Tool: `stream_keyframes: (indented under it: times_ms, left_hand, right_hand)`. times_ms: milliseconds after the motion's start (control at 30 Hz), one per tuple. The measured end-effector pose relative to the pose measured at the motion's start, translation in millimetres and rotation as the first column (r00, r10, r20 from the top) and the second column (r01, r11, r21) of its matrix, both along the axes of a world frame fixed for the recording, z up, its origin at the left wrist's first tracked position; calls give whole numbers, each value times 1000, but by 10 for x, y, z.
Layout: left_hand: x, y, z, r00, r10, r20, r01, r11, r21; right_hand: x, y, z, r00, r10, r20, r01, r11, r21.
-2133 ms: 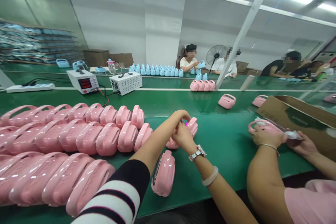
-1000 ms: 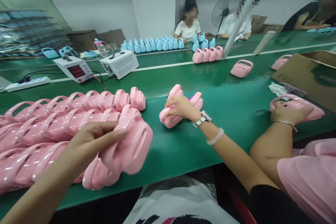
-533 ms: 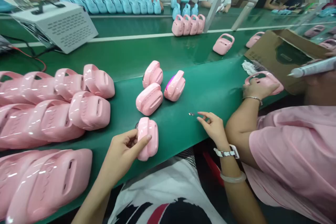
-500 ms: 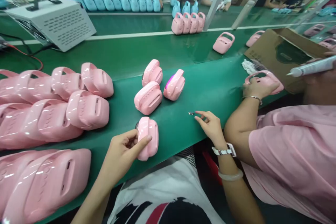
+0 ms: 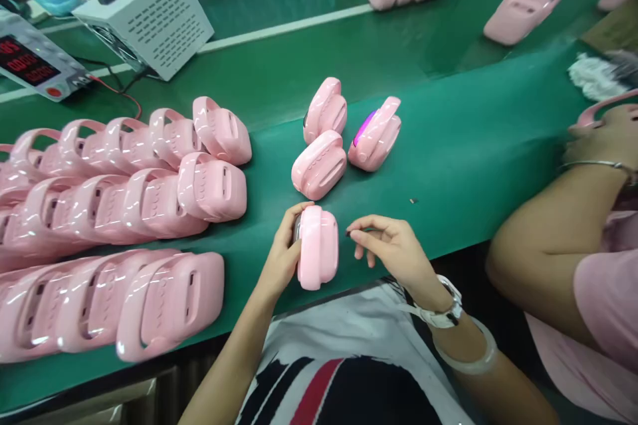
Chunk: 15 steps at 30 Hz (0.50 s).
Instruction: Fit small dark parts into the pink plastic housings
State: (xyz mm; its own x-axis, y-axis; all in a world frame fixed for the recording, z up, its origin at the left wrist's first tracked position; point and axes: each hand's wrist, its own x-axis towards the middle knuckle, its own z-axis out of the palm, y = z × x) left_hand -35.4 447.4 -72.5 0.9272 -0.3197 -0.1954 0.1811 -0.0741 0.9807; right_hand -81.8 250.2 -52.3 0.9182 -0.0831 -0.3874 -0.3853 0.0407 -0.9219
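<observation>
My left hand [image 5: 280, 257] grips a pink handled case [image 5: 318, 249] that stands on its end at the near edge of the green belt [image 5: 463, 146]. My right hand [image 5: 391, 249] hovers just right of the case, thumb and forefinger pinched on a tiny dark piece [image 5: 347, 233] close to the case's side. Another tiny dark piece [image 5: 413, 200] lies on the belt beyond my right hand.
Three pink cases [image 5: 319, 165] sit beyond my hands, one glowing purple [image 5: 375, 135]. Rows of pink cases [image 5: 149, 199] fill the left. A white box [image 5: 147, 16] and a red-digit meter [image 5: 30, 63] stand far left. A co-worker's arm [image 5: 553, 219] rests at right.
My view dropped closer to the belt. My left hand set a pink case on end at the near edge; my right hand came from the loose piece on the belt to the case's side.
</observation>
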Motion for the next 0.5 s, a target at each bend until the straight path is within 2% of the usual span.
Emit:
stream_keyframes:
  times_ms: [100,333,500]
  left_hand:
    - [-20,-12,22,1000,14,14,-15,1000,24]
    - [-77,0,-50,999,39,31,-38,999,-8]
    - [-67,-43,-29,996,92,22,-92,996,-11]
  right_hand:
    - [35,154,29,995,69,-71,-61,992,107]
    - [72,110,49,983,152,-105,-134,978,157]
    - [49,178,9,997,41,-58,-25,969,245]
